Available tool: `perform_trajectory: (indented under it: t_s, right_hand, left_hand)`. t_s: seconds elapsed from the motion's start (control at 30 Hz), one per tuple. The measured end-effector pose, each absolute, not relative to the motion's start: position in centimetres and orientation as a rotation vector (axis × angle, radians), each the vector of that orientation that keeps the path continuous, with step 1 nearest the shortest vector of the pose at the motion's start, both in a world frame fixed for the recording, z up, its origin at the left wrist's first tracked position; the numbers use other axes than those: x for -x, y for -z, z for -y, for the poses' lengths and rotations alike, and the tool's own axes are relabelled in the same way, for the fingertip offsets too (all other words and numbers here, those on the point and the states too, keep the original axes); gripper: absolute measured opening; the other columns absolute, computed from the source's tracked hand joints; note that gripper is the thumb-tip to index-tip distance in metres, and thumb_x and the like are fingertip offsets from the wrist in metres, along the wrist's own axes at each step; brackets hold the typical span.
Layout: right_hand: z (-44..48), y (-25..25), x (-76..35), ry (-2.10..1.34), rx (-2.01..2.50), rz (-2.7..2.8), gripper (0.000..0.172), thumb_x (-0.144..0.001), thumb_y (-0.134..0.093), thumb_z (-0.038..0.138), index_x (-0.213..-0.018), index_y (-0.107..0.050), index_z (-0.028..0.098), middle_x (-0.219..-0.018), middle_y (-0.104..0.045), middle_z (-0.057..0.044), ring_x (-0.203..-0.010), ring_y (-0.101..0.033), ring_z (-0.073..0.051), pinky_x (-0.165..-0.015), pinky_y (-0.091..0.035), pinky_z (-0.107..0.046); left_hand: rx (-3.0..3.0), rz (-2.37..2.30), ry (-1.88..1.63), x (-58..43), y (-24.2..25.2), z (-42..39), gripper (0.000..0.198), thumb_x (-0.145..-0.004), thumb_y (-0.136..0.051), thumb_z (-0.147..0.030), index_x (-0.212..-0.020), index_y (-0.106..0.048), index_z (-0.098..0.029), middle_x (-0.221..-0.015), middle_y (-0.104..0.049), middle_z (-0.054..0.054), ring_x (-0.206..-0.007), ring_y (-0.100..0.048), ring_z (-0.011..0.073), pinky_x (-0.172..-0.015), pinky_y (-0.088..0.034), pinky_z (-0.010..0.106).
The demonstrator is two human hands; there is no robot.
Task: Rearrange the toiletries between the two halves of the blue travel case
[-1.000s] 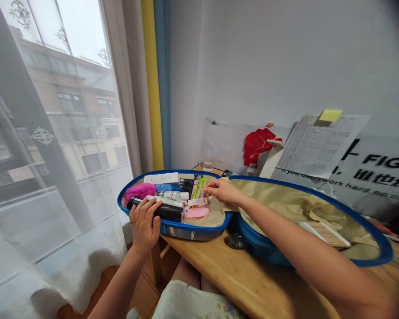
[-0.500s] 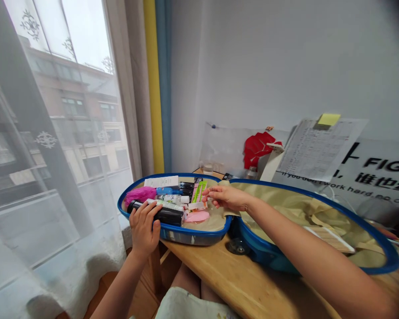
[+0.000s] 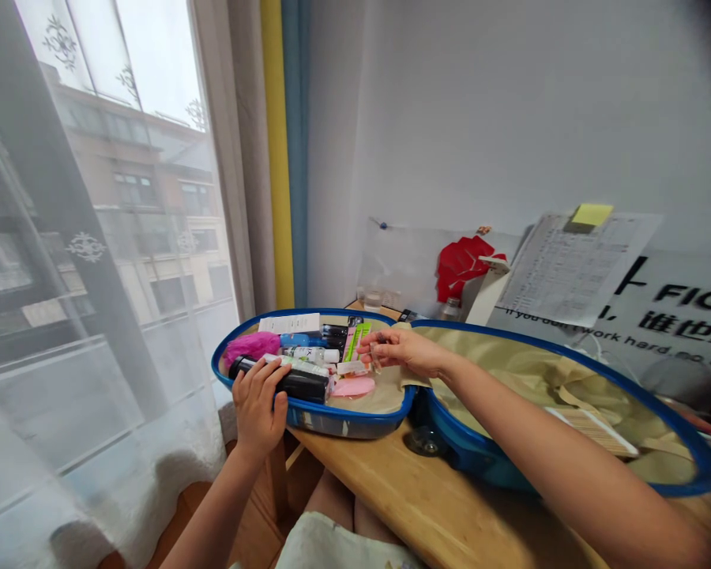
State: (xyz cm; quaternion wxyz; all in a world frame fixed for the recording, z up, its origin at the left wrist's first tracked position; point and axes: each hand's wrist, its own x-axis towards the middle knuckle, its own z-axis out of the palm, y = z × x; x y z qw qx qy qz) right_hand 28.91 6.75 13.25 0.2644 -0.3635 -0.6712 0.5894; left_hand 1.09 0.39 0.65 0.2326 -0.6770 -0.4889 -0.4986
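An open blue-rimmed suitcase (image 3: 314, 415) lies on the desk, its near half packed with toiletries. My left hand (image 3: 257, 403) wraps around a black bottle (image 3: 296, 386) at the front of that half. My right hand (image 3: 400, 352) pinches a small clear vial (image 3: 376, 356) between thumb and fingers. Around them lie a pink fluffy puff (image 3: 252, 346), a white box (image 3: 289, 322), a blue-capped bottle (image 3: 293, 340), a white tube (image 3: 296, 364), a green and pink package (image 3: 355, 340) and a pink oval case (image 3: 353, 386).
The other suitcase half (image 3: 562, 395) has a beige lining and a striped pad (image 3: 592, 431). It stands on a wooden desk (image 3: 391, 482) with a case wheel showing. A sheer curtain (image 3: 124, 379) hangs to the left. Papers and a red ornament (image 3: 465, 265) stand behind.
My right hand has come down a little and its fingers now close around the clear vial. My left hand stays on the black bottle. The view has drifted slightly.
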Motion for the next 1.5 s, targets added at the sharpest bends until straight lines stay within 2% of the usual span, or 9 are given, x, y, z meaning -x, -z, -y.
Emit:
perform_trajectory:
  t_s: [0.23, 0.4, 0.63, 0.87, 1.03, 1.27, 1.5]
  right_hand:
    - [-6.8, -12.8, -28.4, -1.324, 0.823, 2.033, 0.03, -0.074, -0.067, 0.037, -0.096, -0.057, 0.018, -0.099, -0.066, -0.005, -0.093, -0.061, -0.014, -0.087, -0.045, -0.032]
    - [-6.9, -12.3, -27.9, -1.156, 0.843, 2.106, 0.029, -0.076, -0.061, 0.041, -0.093, -0.058, 0.018, -0.097, -0.065, -0.005, -0.088, -0.058, -0.015, -0.084, -0.045, -0.033]
    - [-6.7, -11.9, -27.3, -1.11, 0.836, 2.125, 0.029, -0.079, -0.057, 0.043, -0.093, -0.061, 0.018, -0.098, -0.064, -0.005, -0.086, -0.056, -0.013, -0.08, -0.046, -0.031]
    - [-6.9, -11.6, -27.4, -1.186, 0.858, 2.029, 0.031, -0.073, -0.064, 0.044, -0.09, -0.062, 0.019, -0.086, -0.06, -0.002, -0.075, -0.056, -0.012, -0.073, -0.049, -0.03]
    - [-7.1, -11.6, -27.7, -0.901, 0.898, 2.15, 0.025, -0.075, -0.06, 0.04, -0.089, -0.067, 0.019, -0.091, -0.065, -0.004, -0.082, -0.059, -0.015, -0.076, -0.047, -0.03]
    - [-7.7, -11.2, -27.8, -0.308, 1.017, 2.523, 0.022, -0.078, -0.054, 0.017, -0.091, -0.071, 0.02, -0.086, -0.071, -0.004, -0.079, -0.062, -0.014, -0.071, -0.045, -0.024]
    - [-7.6, -10.8, -27.2, -0.161, 1.064, 2.775, 0.02, -0.078, -0.058, 0.02, -0.092, -0.073, 0.022, -0.089, -0.073, -0.004, -0.08, -0.064, -0.016, -0.067, -0.042, -0.023]
  left_hand:
    - [1.852, 1.316, 1.371, -1.1, -0.7, -0.4, 0.036, -0.092, -0.033, -0.028, -0.117, -0.056, -0.019, -0.122, -0.059, 0.01, -0.124, -0.043, 0.0244, -0.108, -0.018, 0.044]
    - [1.847, 1.314, 1.369, -1.1, -0.8, -0.4, 0.036, -0.092, -0.032, -0.027, -0.117, -0.056, -0.019, -0.12, -0.06, 0.01, -0.123, -0.044, 0.0239, -0.108, -0.019, 0.044]
    - [1.848, 1.337, 1.378, -1.3, -0.7, -0.4, 0.036, -0.092, -0.032, -0.028, -0.116, -0.057, -0.02, -0.12, -0.06, 0.01, -0.123, -0.044, 0.0237, -0.108, -0.018, 0.044]
    - [1.863, 1.367, 1.39, -1.3, -0.7, -0.3, 0.037, -0.091, -0.033, -0.028, -0.118, -0.056, -0.02, -0.122, -0.059, 0.009, -0.124, -0.043, 0.0237, -0.109, -0.017, 0.044]
    - [1.864, 1.362, 1.395, -1.3, -0.8, -0.3, 0.036, -0.091, -0.033, -0.028, -0.117, -0.057, -0.02, -0.122, -0.059, 0.009, -0.124, -0.043, 0.0236, -0.109, -0.017, 0.044]
    - [1.859, 1.37, 1.4, -1.3, -0.7, -0.4, 0.036, -0.091, -0.033, -0.028, -0.116, -0.057, -0.02, -0.122, -0.059, 0.01, -0.124, -0.043, 0.024, -0.109, -0.018, 0.045]
    - [1.86, 1.378, 1.391, -1.2, -0.6, -0.4, 0.037, -0.092, -0.033, -0.029, -0.117, -0.057, -0.02, -0.122, -0.059, 0.009, -0.124, -0.043, 0.0242, -0.109, -0.017, 0.044]
